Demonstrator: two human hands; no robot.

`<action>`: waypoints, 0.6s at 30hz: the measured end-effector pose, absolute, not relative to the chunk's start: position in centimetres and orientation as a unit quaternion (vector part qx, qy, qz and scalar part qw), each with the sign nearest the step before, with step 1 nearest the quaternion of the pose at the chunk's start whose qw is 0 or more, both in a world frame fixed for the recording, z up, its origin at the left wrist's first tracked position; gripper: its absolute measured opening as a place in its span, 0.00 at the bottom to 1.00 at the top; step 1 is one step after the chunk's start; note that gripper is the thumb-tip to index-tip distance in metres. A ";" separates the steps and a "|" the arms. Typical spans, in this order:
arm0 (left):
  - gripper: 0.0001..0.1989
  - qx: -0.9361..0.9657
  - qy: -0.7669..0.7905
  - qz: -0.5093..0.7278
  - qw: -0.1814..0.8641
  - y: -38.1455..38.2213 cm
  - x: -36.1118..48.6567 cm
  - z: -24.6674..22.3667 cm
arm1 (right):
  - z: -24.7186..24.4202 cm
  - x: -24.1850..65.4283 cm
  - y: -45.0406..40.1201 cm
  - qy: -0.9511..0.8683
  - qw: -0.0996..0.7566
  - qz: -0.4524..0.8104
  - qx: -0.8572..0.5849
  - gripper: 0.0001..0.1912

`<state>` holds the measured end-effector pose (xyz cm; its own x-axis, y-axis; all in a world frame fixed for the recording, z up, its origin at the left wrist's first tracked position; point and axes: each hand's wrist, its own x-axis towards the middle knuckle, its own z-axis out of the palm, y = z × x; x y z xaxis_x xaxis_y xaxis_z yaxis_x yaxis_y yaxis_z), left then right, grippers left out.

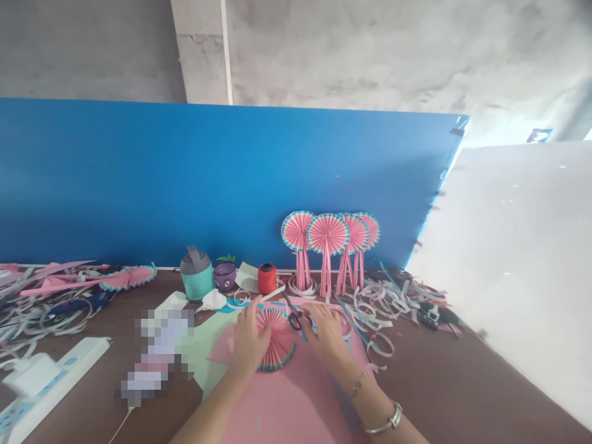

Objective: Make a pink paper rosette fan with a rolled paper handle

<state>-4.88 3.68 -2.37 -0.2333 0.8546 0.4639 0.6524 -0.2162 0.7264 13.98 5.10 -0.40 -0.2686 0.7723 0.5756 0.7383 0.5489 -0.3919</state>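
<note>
A pink pleated paper fan [277,348] with a blue-and-yellow striped edge lies opened out in front of me on pink paper sheets [291,407]. My left hand [250,339] rests at the fan's left side, fingers stretched forward and thumb over the pleats. To the right of the fan, my right hand [326,333] has its fingertips at the handles of dark scissors [294,319], whose blades point away from me. Its fingers partly cover one handle loop. Pale green paper [208,351] shows beneath the pink sheets on the left.
Several finished round fans [327,234] lean on the blue partition [185,179]. A red thread spool [267,279], a purple pot [225,277] and a teal cup [198,277] stand at the back. Paper strips [374,305] lie right; a power strip [60,382] lies left.
</note>
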 end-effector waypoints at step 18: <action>0.29 0.637 0.729 0.184 0.174 2.2 -4.5 0.5 | -1.0 12.6 3.4 -0.832 0.290 0.342 -0.326 0.45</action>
<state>-4.48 2.19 0.50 -0.1289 0.9914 -0.0203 0.8633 0.1223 0.4896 12.62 3.43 -0.98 -0.6194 0.7406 0.2605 0.3433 0.5539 -0.7585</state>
